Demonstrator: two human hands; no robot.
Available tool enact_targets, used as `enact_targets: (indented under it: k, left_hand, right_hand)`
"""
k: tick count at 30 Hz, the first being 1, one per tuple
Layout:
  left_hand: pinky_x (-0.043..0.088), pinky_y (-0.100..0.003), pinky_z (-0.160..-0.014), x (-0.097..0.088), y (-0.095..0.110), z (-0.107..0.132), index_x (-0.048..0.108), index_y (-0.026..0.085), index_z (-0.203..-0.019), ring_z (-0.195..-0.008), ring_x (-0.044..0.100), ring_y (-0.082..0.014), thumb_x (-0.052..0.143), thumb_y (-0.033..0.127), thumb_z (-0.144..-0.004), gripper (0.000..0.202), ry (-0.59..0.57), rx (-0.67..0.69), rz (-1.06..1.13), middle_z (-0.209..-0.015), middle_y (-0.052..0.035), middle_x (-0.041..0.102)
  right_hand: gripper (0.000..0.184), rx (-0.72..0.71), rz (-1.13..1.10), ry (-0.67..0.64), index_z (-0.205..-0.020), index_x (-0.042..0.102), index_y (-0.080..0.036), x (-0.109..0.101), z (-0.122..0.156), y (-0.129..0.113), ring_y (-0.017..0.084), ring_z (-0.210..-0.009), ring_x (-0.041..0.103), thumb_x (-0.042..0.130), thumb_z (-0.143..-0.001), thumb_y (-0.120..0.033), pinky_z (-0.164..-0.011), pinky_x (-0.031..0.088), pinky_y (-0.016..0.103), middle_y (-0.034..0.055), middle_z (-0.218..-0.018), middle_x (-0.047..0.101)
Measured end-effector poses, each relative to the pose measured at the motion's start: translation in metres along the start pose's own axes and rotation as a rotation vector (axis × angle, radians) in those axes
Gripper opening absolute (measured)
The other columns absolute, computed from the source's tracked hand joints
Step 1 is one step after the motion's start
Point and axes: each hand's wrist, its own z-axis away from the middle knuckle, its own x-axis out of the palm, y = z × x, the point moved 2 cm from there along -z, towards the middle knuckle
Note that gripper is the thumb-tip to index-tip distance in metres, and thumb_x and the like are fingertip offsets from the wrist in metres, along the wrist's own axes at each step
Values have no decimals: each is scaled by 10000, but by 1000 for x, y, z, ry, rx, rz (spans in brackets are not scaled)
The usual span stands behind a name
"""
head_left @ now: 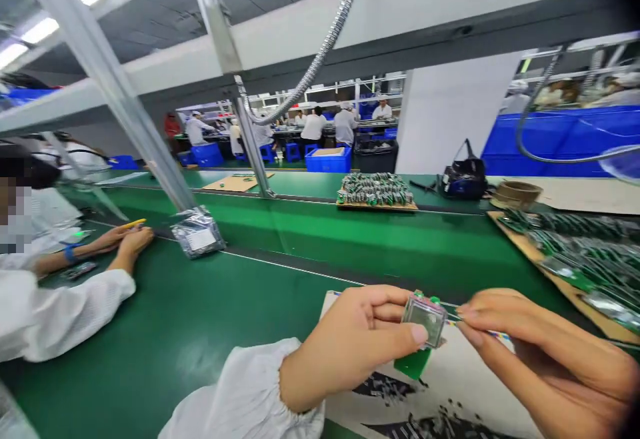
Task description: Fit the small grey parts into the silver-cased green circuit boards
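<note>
Holding: left hand (350,346) clamped on clear plastic case (424,319), right hand (545,352) just beside
Tray: wooden tray (377,206) heaped with green circuit boards (375,189)

Clear plastic-cased circuit module (424,319) between left hand (350,349) and right hand (545,349), above printed paper sheet (480,376) on flat conveyor bench (280,259), board-filled wooden tray (555,286) to the right, foil bag (199,234) ahead-left, co-worker's sleeve (55,312) at left

Pretty obviously an electronics assembly floor in a factory. Just past my right hand (545,352) sits a wooden tray (560,290) piled with green circuit boards (575,252), and left of my left hand (350,346) the green workbench line (150,332) runs on, with a coworker (50,306) in a white smock at it. Way beyond my hands, more white-coated workers (315,127) stand among blue plastic bins (321,160) under long ceiling lights (40,30).
</note>
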Motion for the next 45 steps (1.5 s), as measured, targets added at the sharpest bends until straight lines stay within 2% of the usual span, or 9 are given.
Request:
enact_targets:
  k: [5, 12, 18, 24, 30, 34, 37, 39, 45]
  left_hand:
    - [414, -170, -572, 5, -2, 0, 617, 134, -843, -590, 511, -62, 786, 226, -655, 269, 0, 32, -145, -725, -6, 607]
    - [288, -152, -478, 14, -2, 5, 514, 149, -770, -512, 335, -36, 688, 191, -695, 194, -46, 15, -230, -617, 53, 444]
    - [322, -182, -508, 15, -4, 7, 532, 144, -831, -568, 379, -68, 680, 219, -724, 198, -108, 15, -261, -688, 8, 494]
    - [312, -206, -509, 13, 7, 13, 537, 148, -831, -564, 353, -72, 668, 246, -756, 181, -72, 68, -298, -711, 6, 486]
    - [337, -198, -516, 14, 5, 15, 537, 162, -861, -550, 378, -68, 659, 226, -775, 162, -116, 59, -299, -673, 29, 474]
    - [371, -203, -537, 15, 3, 14, 555, 156, -893, -574, 402, -79, 670, 226, -774, 180, -130, 51, -354, -665, 25, 484]
    - [382, -203, -526, 15, 3, 15, 563, 155, -899, -565, 414, -80, 663, 240, -782, 175, -131, 57, -375, -671, 17, 507]
    - [415, -218, -549, 16, 3, 16, 569, 153, -894, -592, 448, -92, 659, 244, -786, 168, -130, 71, -391, -721, -8, 555]
    - [499, -268, -634, 15, 3, 17, 584, 144, -895, -660, 520, -123, 660, 259, -792, 173, -120, 110, -442, -807, -48, 622]
  right_hand:
    - [176, -22, -26, -9, -969, 598, -223, 3, -8, -13, 149, -832, 578, 607, -863, -82, -691, 491, 229, -2, -851, 621]
    - [306, -228, -20, 2, -973, 596, -165, 0, -13, -30, 148, -820, 602, 530, -796, 75, -729, 521, 257, 17, -864, 643]
    - [339, -221, -47, 5, -1027, 597, -178, 0, -9, -30, 165, -817, 620, 516, -811, 70, -732, 533, 297, 29, -890, 653]
    - [275, -178, -50, -31, -977, 601, -169, 2, -11, -29, 154, -792, 598, 519, -824, 45, -671, 516, 274, 27, -856, 640]
    - [298, -238, 58, -11, -1009, 576, -165, -2, -5, -31, 157, -896, 588, 501, -822, 55, -811, 495, 279, 38, -936, 632]
    - [383, -278, 73, 13, -1020, 507, -215, -5, -6, -38, 155, -775, 605, 481, -780, 82, -712, 526, 275, -10, -803, 668]
    - [331, -312, 139, 27, -915, 500, -229, -7, -12, -43, 144, -684, 614, 490, -762, 64, -644, 537, 264, -31, -741, 684]
    - [294, -352, 201, -35, -869, 501, -230, -8, -16, -44, 138, -639, 621, 505, -759, 43, -632, 551, 268, -33, -735, 694]
    - [207, -348, 262, -88, -925, 545, -175, -12, -13, -42, 132, -694, 635, 524, -814, -1, -657, 553, 238, 5, -760, 673]
